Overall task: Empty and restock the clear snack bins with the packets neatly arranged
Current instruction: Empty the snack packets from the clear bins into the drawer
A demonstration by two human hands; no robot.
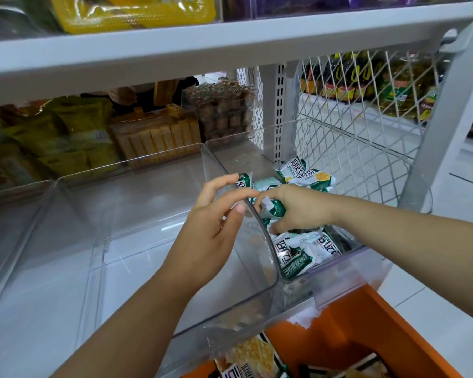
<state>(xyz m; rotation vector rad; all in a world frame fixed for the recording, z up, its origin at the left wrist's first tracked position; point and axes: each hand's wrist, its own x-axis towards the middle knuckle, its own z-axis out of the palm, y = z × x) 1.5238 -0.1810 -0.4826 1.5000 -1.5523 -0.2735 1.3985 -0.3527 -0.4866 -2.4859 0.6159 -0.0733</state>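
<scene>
Packets in the right-hand bin were being handled, one in the hand.

On the white metal shelf (230, 31) the clear plastic bin (339, 271) at the right held a loose heap of green and white snack packets (303, 252). The neighbouring clear bin (148, 186) held no packets, and an orange crate (366, 336) with more packets stood below. The left hand (216, 222) was at the curved dividing wall with its fingers loosely spread, gripping nothing that I could see. The right hand (298, 205) was inside the bin, fingers curled round one green and white snack packet (273, 211). To do this step well, I judge the left hand should steady the wall so the bin does not slide. The right hand should take the packets one by one, without crushing them, and lay them flat with the print facing one way.
</scene>
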